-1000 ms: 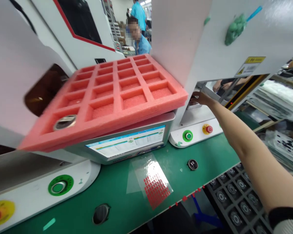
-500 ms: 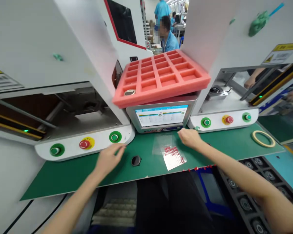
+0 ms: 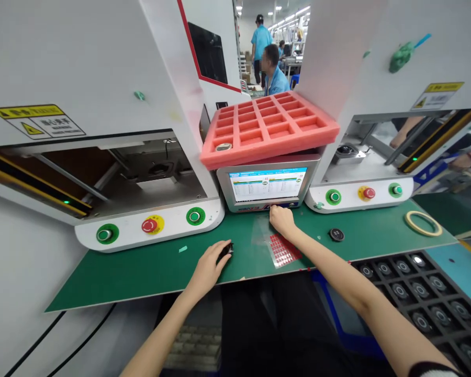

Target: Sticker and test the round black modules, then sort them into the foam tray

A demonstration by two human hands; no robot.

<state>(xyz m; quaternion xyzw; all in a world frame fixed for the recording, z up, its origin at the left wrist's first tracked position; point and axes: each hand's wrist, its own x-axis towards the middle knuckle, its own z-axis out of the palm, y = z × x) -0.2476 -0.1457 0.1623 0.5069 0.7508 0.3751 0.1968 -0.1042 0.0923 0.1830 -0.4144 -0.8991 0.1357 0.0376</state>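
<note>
My left hand (image 3: 210, 264) is closed around a small black round part (image 3: 226, 251) on the green mat, its thumb and fingers on either side. My right hand (image 3: 282, 220) has its fingers curled together at the lower edge of the monitor (image 3: 267, 186); what they hold, if anything, is hidden. Just below that hand lies a clear sheet of red stickers (image 3: 284, 251), partly under the wrist. Beyond my right forearm, another black round part (image 3: 336, 234) rests on the mat.
White machines with green and red buttons (image 3: 149, 225) flank the monitor. A pink foam tray (image 3: 270, 144) lies tilted on top of it. At right are a tape ring (image 3: 423, 223) and a black tray (image 3: 410, 309) of round parts. People in blue sit and stand behind.
My left hand has moved right and closed on the round part. My right hand has shifted left along the monitor's lower edge. The second round part now shows beyond my forearm.
</note>
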